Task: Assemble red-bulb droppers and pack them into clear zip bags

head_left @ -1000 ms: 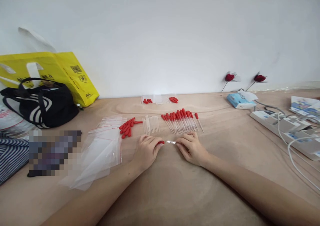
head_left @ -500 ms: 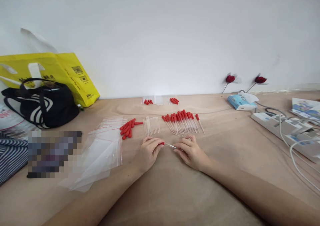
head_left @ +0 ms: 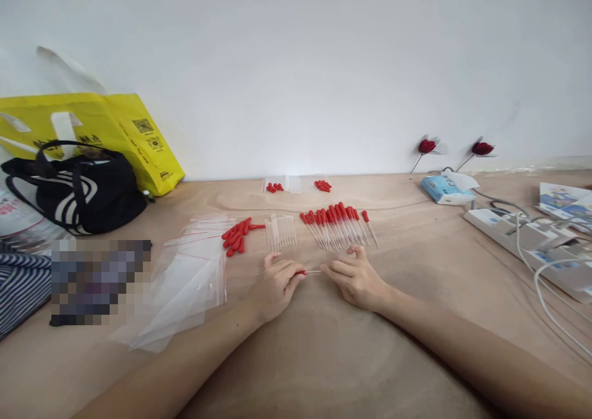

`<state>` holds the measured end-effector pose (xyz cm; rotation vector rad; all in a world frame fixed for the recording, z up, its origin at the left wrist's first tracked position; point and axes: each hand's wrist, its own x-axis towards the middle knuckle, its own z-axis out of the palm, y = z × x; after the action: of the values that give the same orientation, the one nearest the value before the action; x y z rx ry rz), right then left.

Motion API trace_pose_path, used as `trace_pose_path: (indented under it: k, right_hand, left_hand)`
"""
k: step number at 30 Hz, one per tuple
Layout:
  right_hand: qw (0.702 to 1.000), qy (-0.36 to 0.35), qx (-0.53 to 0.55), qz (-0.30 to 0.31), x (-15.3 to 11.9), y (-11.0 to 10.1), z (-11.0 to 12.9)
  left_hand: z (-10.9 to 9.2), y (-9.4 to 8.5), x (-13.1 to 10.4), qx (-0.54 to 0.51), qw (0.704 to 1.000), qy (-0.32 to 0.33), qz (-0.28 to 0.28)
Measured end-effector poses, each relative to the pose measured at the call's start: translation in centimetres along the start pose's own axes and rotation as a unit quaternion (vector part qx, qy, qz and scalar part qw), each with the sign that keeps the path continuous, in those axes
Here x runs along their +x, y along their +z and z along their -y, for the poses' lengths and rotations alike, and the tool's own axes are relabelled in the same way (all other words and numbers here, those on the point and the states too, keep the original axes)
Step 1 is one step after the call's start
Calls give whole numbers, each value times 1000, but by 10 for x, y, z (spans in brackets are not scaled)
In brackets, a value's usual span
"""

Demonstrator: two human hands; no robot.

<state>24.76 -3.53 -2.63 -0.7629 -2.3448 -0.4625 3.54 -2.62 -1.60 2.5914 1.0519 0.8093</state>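
Between my hands, low over the table, a thin clear tube [head_left: 314,273] lies level with a red rubber bulb [head_left: 302,272] at its left end. My left hand [head_left: 280,283] pinches the bulb. The fingers of my right hand [head_left: 355,278] are closed on the tube's other end. Just beyond my right hand, several red-topped droppers [head_left: 333,224] lie side by side. A row of clear tubes [head_left: 280,232] lies beyond my left hand, and left of it is a pile of loose red bulbs [head_left: 237,237].
Clear zip bags [head_left: 185,289] lie beside my left forearm. Small bags with red bulbs [head_left: 322,186] rest by the wall. Black [head_left: 92,190] and yellow bags [head_left: 148,147] stand left; a tissue pack [head_left: 446,189] and a power strip [head_left: 531,243] with cables are at right.
The tube between my hands has turned from a slant to nearly level. My right fingers have closed up more around its end, while my left hand keeps its pinch on the bulb.
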Motion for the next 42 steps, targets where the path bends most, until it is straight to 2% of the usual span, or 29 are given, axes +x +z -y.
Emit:
trace_pose_path:
  k: [6, 16, 28, 32, 37, 39, 42]
  right_hand:
    - [999, -20, -28, -9, 2, 0, -1]
    - [993, 84, 73, 45, 8, 2, 9]
    - [985, 101, 113, 82, 11, 11, 11]
    - [983, 109, 110, 99, 15, 5, 10]
    - [980, 116, 53, 150, 27, -5, 7]
    - [973, 151, 50, 165, 33, -4, 2]
    - [950, 267, 60, 152, 43, 5, -11]
  left_hand:
    - [4, 1, -1, -7, 1000, 12, -1]
    - [0, 1, -1, 11, 999, 34, 1]
    - [-1, 0, 1, 30, 998, 52, 12]
    - [-3, -5, 3, 41, 998, 38, 16]
    - [4, -18, 9, 91, 995, 32, 29]
    - [12, -24, 12, 134, 991, 11, 19]
    - [26, -34, 17, 223, 971, -83, -30]
